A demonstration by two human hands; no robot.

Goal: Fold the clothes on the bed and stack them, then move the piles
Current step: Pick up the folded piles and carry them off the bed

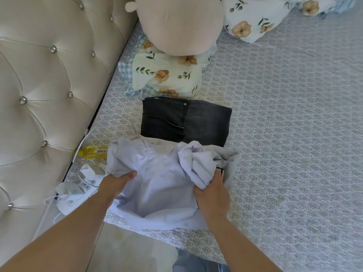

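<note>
A pale lavender shirt (157,185) lies crumpled at the near edge of the bed (284,134). My left hand (117,181) grips its left side, thumb on top of the cloth. My right hand (213,195) grips a bunched fold on its right side. Just beyond the shirt lie folded dark grey jeans (184,120), flat on the bed, the shirt's far edge overlapping them slightly.
A floral pillow (167,75) and a round beige plush (178,24) sit beyond the jeans, more floral bedding (255,18) at the far right. A tufted headboard (45,85) runs along the left. A yellow bottle (92,152) and white chargers with cables (78,185) lie beside it.
</note>
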